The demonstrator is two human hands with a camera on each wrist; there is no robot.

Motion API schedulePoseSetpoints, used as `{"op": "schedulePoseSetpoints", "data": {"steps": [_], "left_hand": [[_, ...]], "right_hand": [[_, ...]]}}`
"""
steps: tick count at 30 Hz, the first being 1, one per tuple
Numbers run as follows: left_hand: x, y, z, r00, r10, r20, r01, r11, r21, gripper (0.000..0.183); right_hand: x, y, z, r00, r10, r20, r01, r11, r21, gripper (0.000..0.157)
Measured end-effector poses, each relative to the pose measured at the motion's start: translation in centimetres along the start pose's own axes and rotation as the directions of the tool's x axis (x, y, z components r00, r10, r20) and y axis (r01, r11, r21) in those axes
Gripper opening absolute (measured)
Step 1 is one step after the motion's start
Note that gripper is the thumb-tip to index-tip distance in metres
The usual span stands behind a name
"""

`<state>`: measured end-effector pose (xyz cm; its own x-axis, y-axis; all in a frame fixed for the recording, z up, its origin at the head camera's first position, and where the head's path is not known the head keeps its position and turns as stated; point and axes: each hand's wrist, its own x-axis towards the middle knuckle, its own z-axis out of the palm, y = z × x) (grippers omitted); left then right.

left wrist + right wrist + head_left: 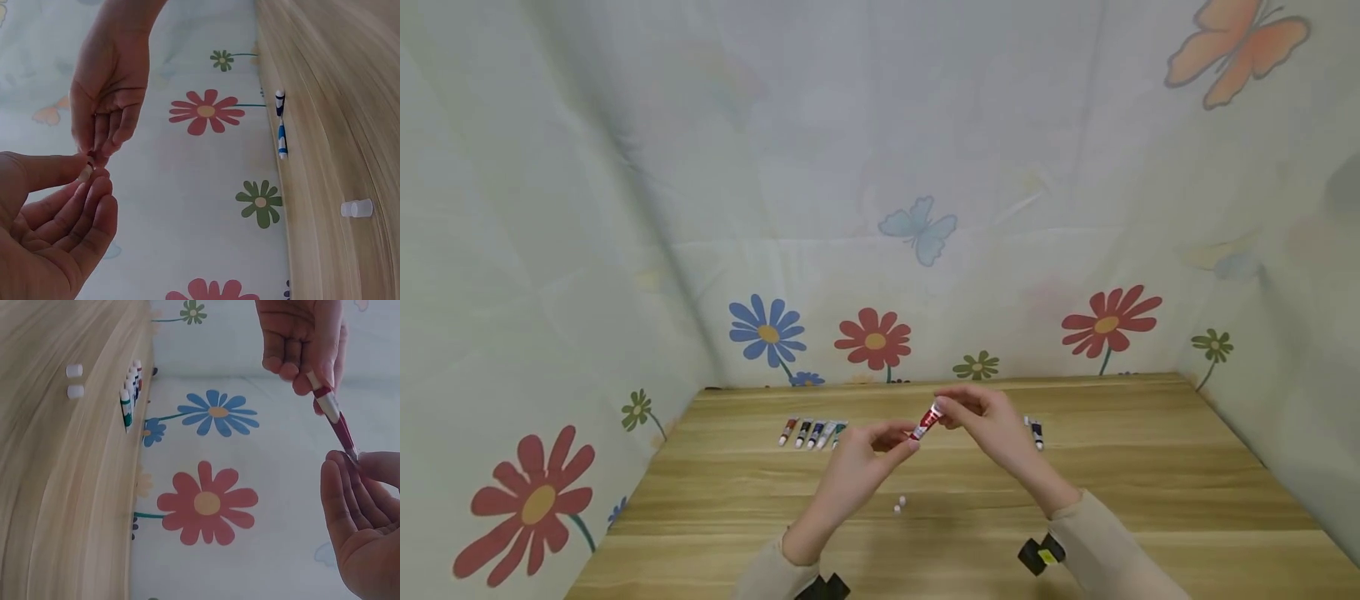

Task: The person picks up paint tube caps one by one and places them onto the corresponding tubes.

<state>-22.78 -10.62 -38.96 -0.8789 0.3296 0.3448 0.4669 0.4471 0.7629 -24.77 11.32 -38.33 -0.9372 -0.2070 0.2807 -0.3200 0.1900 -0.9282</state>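
Fingers (901, 454), left hand (848, 473) and right hand (1000, 425) | pinched together on red tube (927, 422) (ends partly covered) | lettering (931, 417) illegible

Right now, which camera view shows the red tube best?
The right wrist view: there the red tube looks largest, with most of its length visible between the left hand and right hand. The head view shows its red body too, only smaller; the left wrist view shows just a short bit.
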Motion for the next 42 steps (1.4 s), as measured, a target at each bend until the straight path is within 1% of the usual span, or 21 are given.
{"op": "schedulePoseSetpoints", "data": {"steps": [4, 7, 14, 18, 20, 24, 27, 31, 35, 39, 42], "left_hand": [[0.4, -0.8, -0.2, 0.999, 0.024, -0.034, -0.024, 1.000, 0.017, 0.020], [0.7, -1.6, -0.4, 0.998, 0.028, -0.050, -0.026, 0.999, 0.027, 0.020], [1.2, -4.0, -1.5, 0.995, 0.003, -0.097, 0.009, 0.993, 0.119, 0.019], [1.5, -5.5, -2.3, 0.992, 0.005, -0.123, 0.013, 0.989, 0.146, 0.017], [1.6, -6.2, -2.7, 0.991, -0.008, -0.134, 0.031, 0.985, 0.168, 0.016], [1.7, -7.3, -3.3, 0.990, -0.038, -0.138, 0.066, 0.976, 0.207, 0.015], [1.8, -8.2, -3.6, 0.990, -0.056, -0.128, 0.083, 0.971, 0.225, 0.014], [2.0, -9.5, -3.6, 0.991, -0.059, -0.119, 0.088, 0.963, 0.255, 0.012], [2.1, -10.5, -3.5, 0.991, -0.065, -0.114, 0.096, 0.953, 0.288, 0.011], [2.3, -11.3, -3.4, 0.992, -0.074, -0.107, 0.104, 0.944, 0.312, 0.011], [2.5, -11.9, -3.3, 0.990, -0.092, -0.105, 0.122, 0.939, 0.322, 0.010]], "right_hand": [[0.9, 0.6, -0.5, 1.000, -0.010, -0.014, 0.010, 1.000, 0.006, 0.032], [1.3, 1.0, -1.0, 0.999, -0.029, -0.034, 0.028, 1.000, -0.006, 0.030], [1.5, 2.0, -2.0, 0.996, -0.069, -0.049, 0.066, 0.996, -0.058, 0.025], [1.4, 2.7, -2.7, 0.995, -0.071, -0.066, 0.065, 0.994, -0.083, 0.023], [1.3, 3.0, -3.2, 0.995, -0.071, -0.068, 0.064, 0.993, -0.096, 0.023], [1.0, 3.4, -4.3, 0.996, -0.054, -0.077, 0.044, 0.991, -0.128, 0.025], [0.9, 3.4, -5.2, 0.995, -0.049, -0.090, 0.034, 0.987, -0.158, 0.026], [0.5, 3.3, -6.6, 0.993, -0.061, -0.097, 0.038, 0.972, -0.231, 0.026], [0.4, 3.7, -7.8, 0.994, -0.074, -0.085, 0.045, 0.953, -0.300, 0.023], [0.4, 4.5, -8.7, 0.994, -0.076, -0.081, 0.041, 0.930, -0.365, 0.021], [0.4, 5.0, -9.2, 0.994, -0.074, -0.082, 0.033, 0.907, -0.420, 0.021]]}}
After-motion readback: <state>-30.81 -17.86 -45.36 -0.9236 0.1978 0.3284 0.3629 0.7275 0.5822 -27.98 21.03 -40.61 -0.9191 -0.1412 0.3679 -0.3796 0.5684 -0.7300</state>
